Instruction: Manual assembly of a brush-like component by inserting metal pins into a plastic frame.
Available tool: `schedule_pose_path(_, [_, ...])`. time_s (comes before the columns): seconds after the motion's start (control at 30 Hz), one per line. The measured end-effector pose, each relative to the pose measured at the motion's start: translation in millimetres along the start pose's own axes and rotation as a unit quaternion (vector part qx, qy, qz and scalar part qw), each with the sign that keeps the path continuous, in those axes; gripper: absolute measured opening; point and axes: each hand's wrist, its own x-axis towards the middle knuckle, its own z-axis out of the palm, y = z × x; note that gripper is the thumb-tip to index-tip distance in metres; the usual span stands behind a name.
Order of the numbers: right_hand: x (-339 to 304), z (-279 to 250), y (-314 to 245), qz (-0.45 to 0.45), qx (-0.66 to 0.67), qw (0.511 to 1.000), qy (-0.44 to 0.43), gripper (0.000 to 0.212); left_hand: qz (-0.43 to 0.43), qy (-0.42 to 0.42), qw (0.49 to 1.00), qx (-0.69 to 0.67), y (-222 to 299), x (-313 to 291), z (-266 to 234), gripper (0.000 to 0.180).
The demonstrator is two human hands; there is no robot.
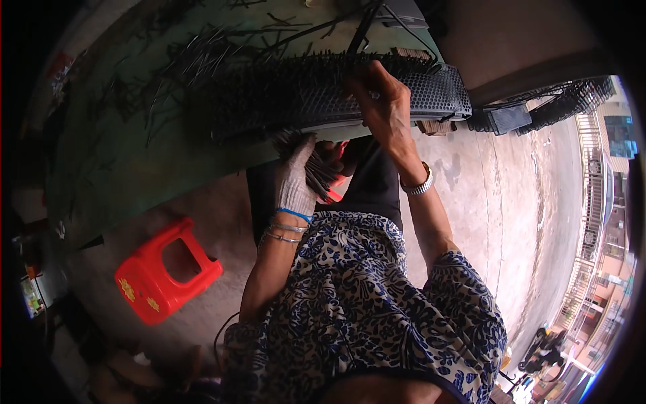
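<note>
My left hand (294, 176), in a pale knitted glove, is closed round a bundle of thin dark strips (319, 176) at the table's near edge. Ahead of it lies a long, curved black panel (437, 102) full of small holes, with many dark strips (296, 69) standing up from its far part. My bare right hand (383, 101) is over the panel's right half, fingers pinched together against its surface. Whatever sits between those fingertips is too dark and small to make out.
Loose dark strips (202, 57) are strewn over the green tabletop (128, 175). Small blocks (436, 126) sit under the panel's right end. Another dark mesh piece (568, 104) is at the far right. A red plastic stool (161, 269) lies on the concrete floor (471, 195) at left.
</note>
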Motion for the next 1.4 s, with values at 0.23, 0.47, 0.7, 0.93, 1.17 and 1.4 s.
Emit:
schedule_pose_path(0.23, [22,21,13,-0.015,0.014,1.000,-0.015,0.007,-0.040,0.000,0.998,-0.054,-6,-4,13,0.017])
schedule_pose_path(0.47, [34,23,20,-0.096,-0.056,0.993,-0.039,0.006,-0.039,-0.009,0.997,-0.070,-7,-1,14,0.015])
schedule_pose_path(0.7, [39,20,16,-0.131,-0.072,0.985,-0.082,0.006,-0.054,0.002,0.997,-0.056,-5,-6,15,0.014])
schedule_pose_path(0.93, [40,26,21,-0.146,-0.098,0.980,-0.088,0.008,-0.037,0.003,0.999,-0.015,-3,-7,12,0.012])
schedule_pose_path(1.17, [45,27,17,-0.185,-0.109,0.974,-0.079,0.011,-0.030,-0.007,1.000,0.004,0,-9,15,0.015])
schedule_pose_path(1.4, [42,30,23,-0.172,-0.094,0.976,-0.097,0.015,-0.018,-0.015,0.999,0.023,-1,-8,15,0.017])
